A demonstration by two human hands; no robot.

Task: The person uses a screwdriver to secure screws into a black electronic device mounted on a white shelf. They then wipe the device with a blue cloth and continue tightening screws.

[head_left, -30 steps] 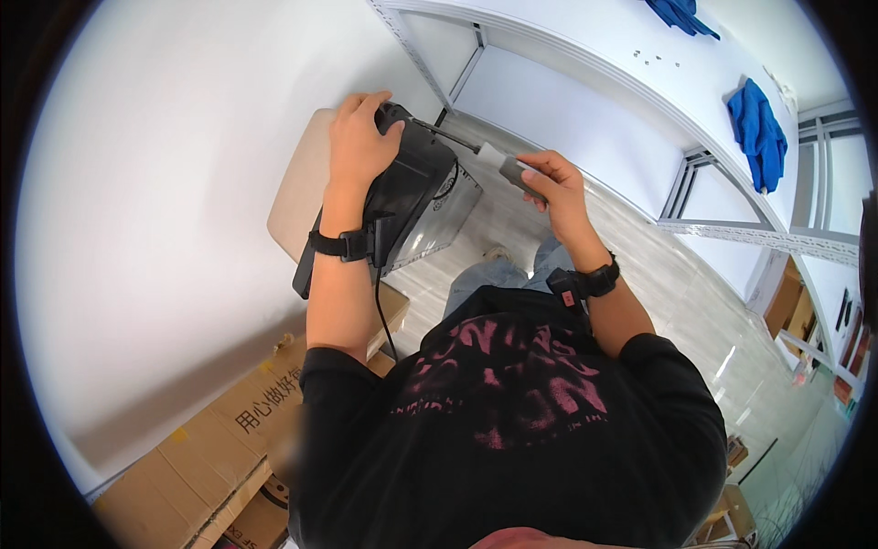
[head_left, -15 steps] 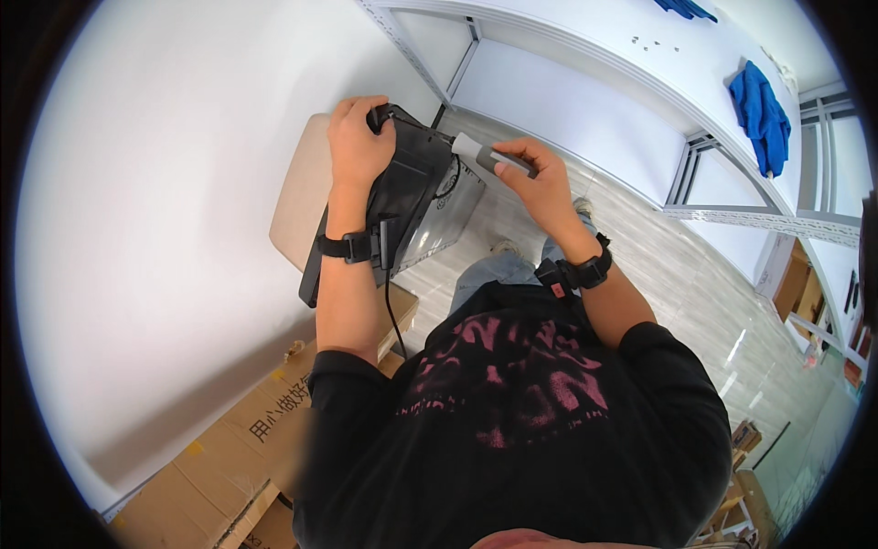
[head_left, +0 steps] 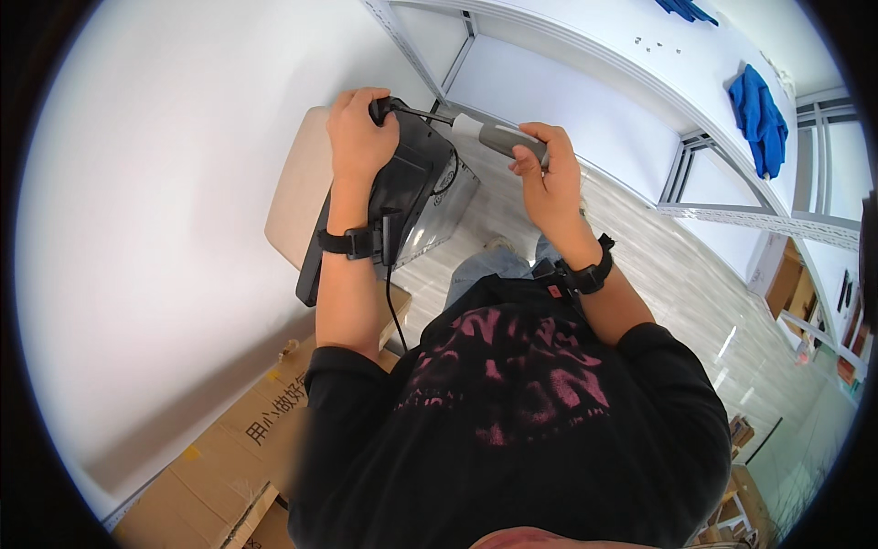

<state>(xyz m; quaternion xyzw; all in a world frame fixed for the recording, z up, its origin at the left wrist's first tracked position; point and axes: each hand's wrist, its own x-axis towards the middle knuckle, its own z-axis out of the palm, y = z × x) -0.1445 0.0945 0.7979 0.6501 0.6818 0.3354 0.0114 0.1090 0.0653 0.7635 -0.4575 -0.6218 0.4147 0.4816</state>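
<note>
My left hand [head_left: 361, 135] is closed over the top far corner of a black plastic housing [head_left: 407, 165], its fingers around a small dark part [head_left: 380, 111] there. Held by its grey and white handle in my right hand [head_left: 554, 178] is a screwdriver [head_left: 508, 140]. The screwdriver lies almost level, and its thin shaft reaches left to the part beside my left thumb. Whether the tip sits in a screw cannot be made out. A black cable [head_left: 455, 174] loops down the near right side of the housing. Behind the housing shows a beige rounded panel [head_left: 293, 188].
A white wall [head_left: 174, 183] rises close on the left. Cardboard boxes [head_left: 215, 439] lie at the lower left. Across the back and right runs a white metal-framed bench [head_left: 585, 50], with several small bits and a blue cloth [head_left: 761, 119] on it. A shiny-sided box [head_left: 439, 224] stands under the housing.
My right hand has moved slightly right and up, its fingers now farther back on the screwdriver's handle. More of the shaft shows. My left hand keeps its hold, shifted very little.
</note>
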